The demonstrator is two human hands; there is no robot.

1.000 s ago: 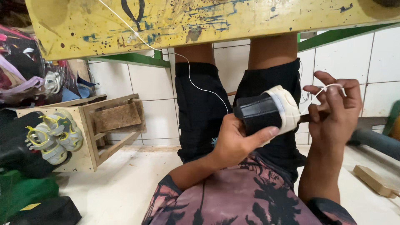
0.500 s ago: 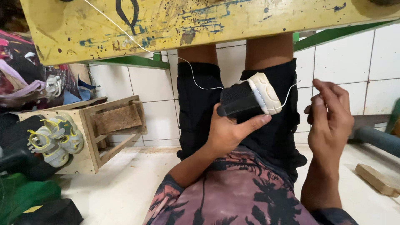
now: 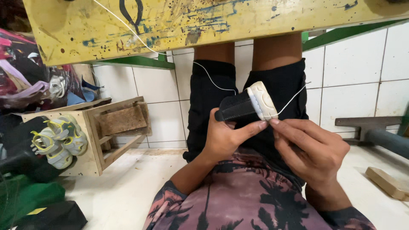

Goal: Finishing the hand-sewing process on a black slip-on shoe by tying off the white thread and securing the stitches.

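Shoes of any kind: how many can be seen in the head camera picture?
3. One black shoe with a white sole is held by the left hand. Two small grey-and-yellow shoes hang at the wooden stool. More may be hidden in the bags.

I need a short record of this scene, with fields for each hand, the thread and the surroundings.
left hand: holds a black shoe with a white sole, sole turned to the right
right hand: fingertips at the sole edge, pinching a white thread
thread: runs from the sole up over the yellow board
surroundings: wooden stool at left, small pale shoes beside it, white tiled wall
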